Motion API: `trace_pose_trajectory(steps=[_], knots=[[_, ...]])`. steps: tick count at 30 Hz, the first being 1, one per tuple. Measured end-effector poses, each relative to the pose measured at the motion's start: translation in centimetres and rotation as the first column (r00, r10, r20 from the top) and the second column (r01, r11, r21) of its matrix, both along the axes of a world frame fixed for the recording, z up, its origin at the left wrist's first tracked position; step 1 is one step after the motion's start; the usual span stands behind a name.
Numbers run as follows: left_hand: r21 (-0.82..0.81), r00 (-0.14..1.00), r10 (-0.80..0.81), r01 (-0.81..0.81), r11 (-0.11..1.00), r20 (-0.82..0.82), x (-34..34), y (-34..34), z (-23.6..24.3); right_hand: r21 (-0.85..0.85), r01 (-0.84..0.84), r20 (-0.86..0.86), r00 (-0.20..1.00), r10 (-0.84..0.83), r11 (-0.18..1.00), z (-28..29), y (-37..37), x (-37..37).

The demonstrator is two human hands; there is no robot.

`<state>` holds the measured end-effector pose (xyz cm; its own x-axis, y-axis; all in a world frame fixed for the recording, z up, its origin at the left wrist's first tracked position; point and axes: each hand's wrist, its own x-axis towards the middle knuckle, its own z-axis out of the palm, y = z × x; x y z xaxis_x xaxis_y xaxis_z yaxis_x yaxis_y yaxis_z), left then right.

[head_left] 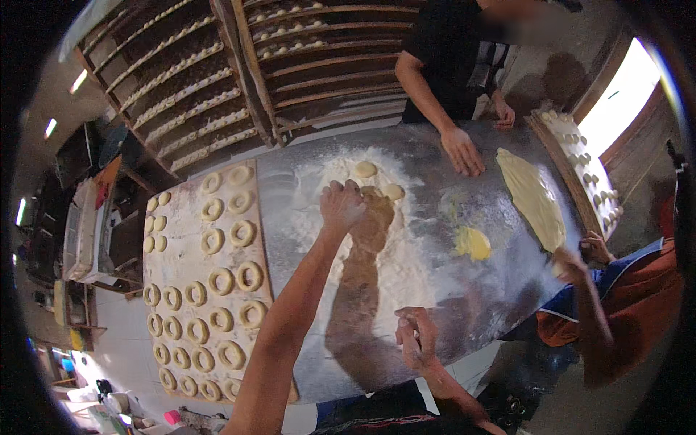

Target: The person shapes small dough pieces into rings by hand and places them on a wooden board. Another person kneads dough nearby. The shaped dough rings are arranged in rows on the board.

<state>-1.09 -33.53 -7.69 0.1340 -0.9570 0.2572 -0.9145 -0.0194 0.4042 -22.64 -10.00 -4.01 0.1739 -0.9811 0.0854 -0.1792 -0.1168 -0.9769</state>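
My left hand (342,206) is down on the flour patch (402,254) in the middle of the metal table, its fingers bent and closed. Whatever lies under its palm is hidden. Just beyond it sits a flat round of dough (366,170), and a second dough round (394,192) lies to its right, both on the flour. My right hand (418,337) hovers by the table's near edge, fingers curled in with the thumb against them; I cannot make out what, if anything, is inside.
A wooden board (192,246) at left carries several dough rings (212,210) and small dough balls (159,223). To the right are yellow fat (473,243) and a dough sheet (533,196), which a co-worker's hand (569,264) touches. Another person's hand (462,151) rests opposite. Racks (254,72) stand behind.
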Motion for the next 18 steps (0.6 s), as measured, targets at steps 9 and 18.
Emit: trace_pose_trajectory(steps=[9,18], knots=[[-0.077,0.377,-0.033,-0.102,0.992,-0.925,-8.8,8.2,7.6,0.139,0.098,0.173,0.977,-0.121,0.985,3.9,-8.9,-5.5],[0.027,0.263,0.038,-0.043,0.999,-0.964,-9.7,18.7,12.9,0.11,-0.331,0.361,0.892,0.273,0.937,4.8,-10.6,-1.8]])
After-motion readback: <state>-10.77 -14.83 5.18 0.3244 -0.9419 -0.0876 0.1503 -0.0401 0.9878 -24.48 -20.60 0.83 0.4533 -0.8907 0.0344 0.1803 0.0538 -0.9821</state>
